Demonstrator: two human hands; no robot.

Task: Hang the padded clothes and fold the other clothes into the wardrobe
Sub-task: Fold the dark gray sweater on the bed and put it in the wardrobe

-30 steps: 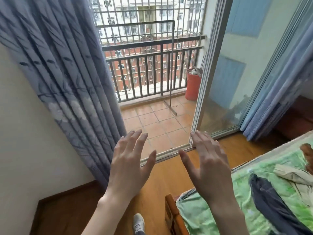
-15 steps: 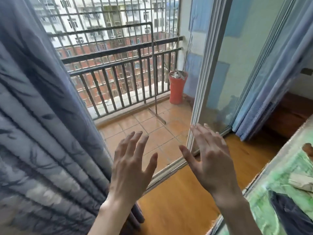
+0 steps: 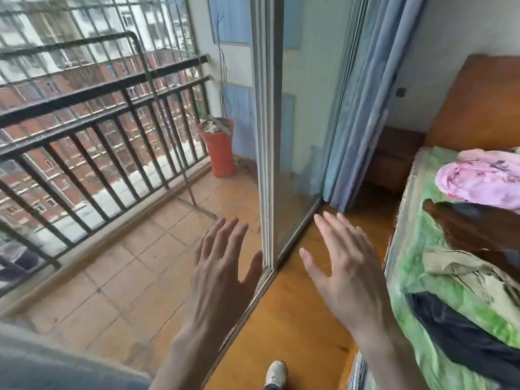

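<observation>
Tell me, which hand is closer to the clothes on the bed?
Right. The right hand hangs open above the wooden floor, just beside the bed where the clothes lie. The left hand is farther away, over the balcony doorway.

railing (image 3: 92, 119): dark metal | floor (image 3: 292, 319): glossy wood | balcony tiles (image 3: 135, 277): matt (slightly rough) | clothes (image 3: 464, 280): cloth

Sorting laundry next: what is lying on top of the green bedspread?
On the green bedspread lie a pink garment, a brown one, a beige one and a dark navy one. Anything beneath them is hidden.
</observation>
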